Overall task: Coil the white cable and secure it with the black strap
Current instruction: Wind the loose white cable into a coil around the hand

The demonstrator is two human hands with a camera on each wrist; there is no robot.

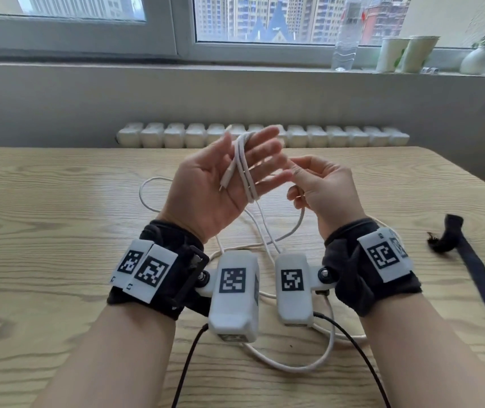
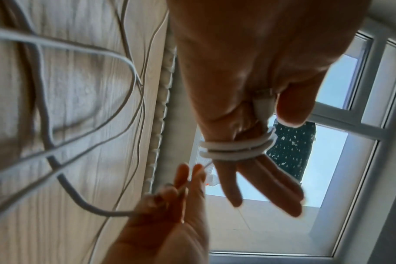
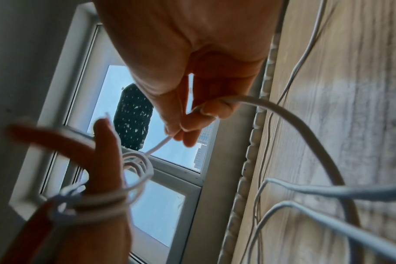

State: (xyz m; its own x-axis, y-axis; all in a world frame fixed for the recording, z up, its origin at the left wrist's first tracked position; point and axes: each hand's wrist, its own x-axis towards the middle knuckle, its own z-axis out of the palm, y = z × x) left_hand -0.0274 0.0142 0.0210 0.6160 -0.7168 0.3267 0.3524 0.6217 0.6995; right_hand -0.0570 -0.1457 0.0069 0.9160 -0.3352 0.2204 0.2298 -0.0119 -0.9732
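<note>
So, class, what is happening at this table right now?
A person is winding a white cable around the straight fingers of the left hand; a few turns are on. The right hand pinches the cable and feeds it. Much of the cable lies loose on the wooden table. The black strap lies untouched on the table to the right.

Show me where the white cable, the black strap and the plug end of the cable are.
white cable [image 1: 242, 160], head view, on the turns wound around the left hand's fingers.
black strap [image 1: 478, 267], head view, middle of the band lying on the table.
plug [image 1: 226, 178], head view, on the connector resting across the left palm.
</note>
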